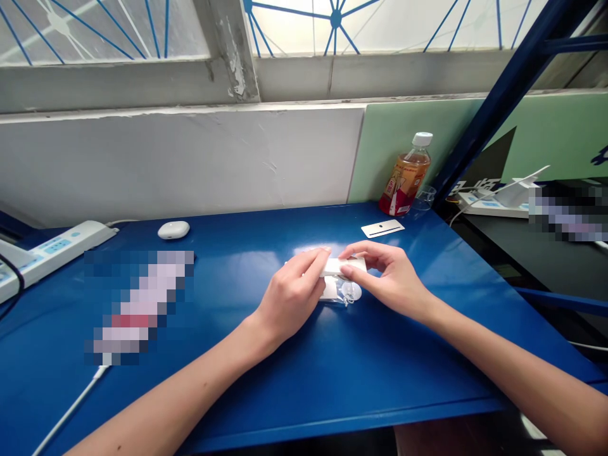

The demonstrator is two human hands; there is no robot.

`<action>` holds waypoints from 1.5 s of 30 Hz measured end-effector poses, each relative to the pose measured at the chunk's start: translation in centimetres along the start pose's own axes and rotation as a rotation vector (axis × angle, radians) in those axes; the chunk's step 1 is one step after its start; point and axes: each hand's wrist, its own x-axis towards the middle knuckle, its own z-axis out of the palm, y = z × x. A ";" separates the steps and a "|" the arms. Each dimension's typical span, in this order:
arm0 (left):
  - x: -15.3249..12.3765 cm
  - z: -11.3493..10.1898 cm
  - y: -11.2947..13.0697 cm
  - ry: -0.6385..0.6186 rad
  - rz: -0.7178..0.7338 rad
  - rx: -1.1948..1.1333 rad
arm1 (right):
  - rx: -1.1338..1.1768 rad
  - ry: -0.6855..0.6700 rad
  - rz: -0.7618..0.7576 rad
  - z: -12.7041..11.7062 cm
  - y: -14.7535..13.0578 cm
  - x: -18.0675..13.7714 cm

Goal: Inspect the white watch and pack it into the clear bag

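In the head view, a slim white piece (331,267) sits between both hands, over the tabletop (228,380) between its front and back edges. The right hand (390,273) pinches its right end; the left hand (292,292) curls around its left, above a clear bag (340,292).

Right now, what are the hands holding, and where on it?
A small white object: the right hand pinches near its right end, the left hand holds its left end.
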 end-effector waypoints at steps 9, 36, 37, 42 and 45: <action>1.1 -1.8 -1.7 -0.435 -0.048 -0.051 | -0.212 0.025 -0.009 -2.4 1.1 1.6; 0.5 -0.8 -2.4 -0.314 -0.031 0.013 | -0.607 -0.149 -0.109 -2.4 2.3 1.2; 0.5 -0.8 -2.4 -0.315 -0.037 0.006 | -0.630 -0.183 -0.132 -2.6 2.2 1.3; 0.5 -0.8 -2.5 -0.313 -0.049 -0.024 | -0.626 -0.360 -0.261 -3.9 1.9 1.5; 0.5 -0.8 -2.5 -0.317 -0.048 -0.032 | -0.604 -0.378 -0.296 -3.7 2.2 1.5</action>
